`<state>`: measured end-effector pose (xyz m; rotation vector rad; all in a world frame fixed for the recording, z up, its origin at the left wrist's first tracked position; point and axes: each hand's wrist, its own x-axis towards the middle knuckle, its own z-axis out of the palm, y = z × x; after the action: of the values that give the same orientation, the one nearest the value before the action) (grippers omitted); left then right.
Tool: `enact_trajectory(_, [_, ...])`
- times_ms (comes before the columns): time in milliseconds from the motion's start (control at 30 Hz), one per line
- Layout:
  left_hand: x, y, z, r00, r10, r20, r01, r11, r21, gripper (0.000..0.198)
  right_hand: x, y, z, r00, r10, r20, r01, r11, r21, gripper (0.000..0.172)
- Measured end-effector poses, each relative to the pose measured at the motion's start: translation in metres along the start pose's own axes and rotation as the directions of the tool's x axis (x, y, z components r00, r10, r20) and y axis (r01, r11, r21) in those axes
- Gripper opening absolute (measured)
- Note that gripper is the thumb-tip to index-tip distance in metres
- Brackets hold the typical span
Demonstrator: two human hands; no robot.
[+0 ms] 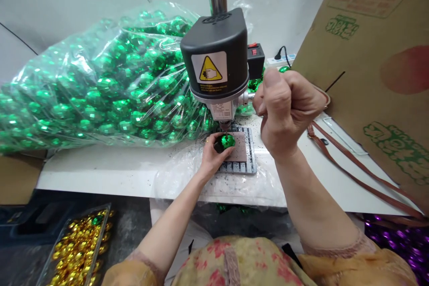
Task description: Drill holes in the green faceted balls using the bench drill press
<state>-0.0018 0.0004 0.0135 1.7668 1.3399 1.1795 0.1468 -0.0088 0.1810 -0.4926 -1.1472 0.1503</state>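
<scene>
My left hand (pixel 213 154) is closed around a shiny green faceted ball (pixel 228 141). It holds the ball on the base plate (pixel 250 154) of a small drill press (pixel 217 53), right under the chuck (pixel 225 126). My right hand (pixel 284 109) is raised at the machine's right side, its fingers wrapped in a fist round the feed lever (pixel 250 97), most of which the hand hides. Dark specks lie scattered over the plate and the table about it. I cannot make out whether the drill tip has entered the ball.
A big clear bag of green balls (pixel 110 89) lies left of the drill press. To the right stand a cardboard box (pixel 378 67) and a brown strap (pixel 355 161). Below the white table (pixel 100 174) are a clear tray of gold balls (pixel 75 250) and purple balls (pixel 398 246).
</scene>
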Motion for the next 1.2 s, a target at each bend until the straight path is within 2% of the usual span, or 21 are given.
enact_trajectory(133, [-0.002, -0.002, 0.006, 0.999, -0.005, 0.031, 0.007, 0.998, -0.064, 0.051, 0.005, -0.001, 0.002, 0.999, 0.047, 0.001, -0.046, 0.996, -0.077, 0.049])
enact_trajectory(267, [-0.003, -0.002, 0.005, 0.998, 0.006, 0.061, 0.0, 0.995, -0.099, 0.052, 0.007, -0.003, 0.003, 0.998, 0.068, -0.006, -0.068, 0.996, -0.064, 0.048])
enact_trajectory(400, [-0.003, 0.0, 0.004, 0.999, 0.021, 0.047, -0.017, 0.996, -0.088, 0.051, -0.001, -0.003, -0.001, 1.0, 0.024, -0.002, -0.024, 0.998, -0.055, 0.05])
enact_trajectory(600, [-0.004, 0.002, 0.005, 0.998, 0.05, 0.028, -0.047, 0.994, -0.095, 0.049, -0.017, -0.001, -0.008, 0.998, -0.059, 0.029, 0.063, 0.983, -0.172, 0.048])
enact_trajectory(767, [-0.005, 0.004, 0.005, 0.999, 0.045, 0.027, -0.043, 0.995, -0.092, 0.048, -0.024, 0.006, -0.008, 0.998, -0.055, -0.006, 0.054, 0.996, -0.076, 0.049])
enact_trajectory(1000, [-0.004, 0.002, 0.005, 0.998, 0.05, 0.036, -0.046, 0.993, -0.106, 0.05, -0.029, 0.013, -0.008, 0.994, -0.105, -0.03, 0.105, 0.994, -0.018, 0.05])
enact_trajectory(1200, [-0.005, 0.001, 0.005, 0.998, 0.049, 0.035, -0.045, 0.994, -0.1, 0.05, -0.032, 0.017, -0.011, 0.979, -0.206, -0.006, 0.206, 0.979, 0.008, 0.05])
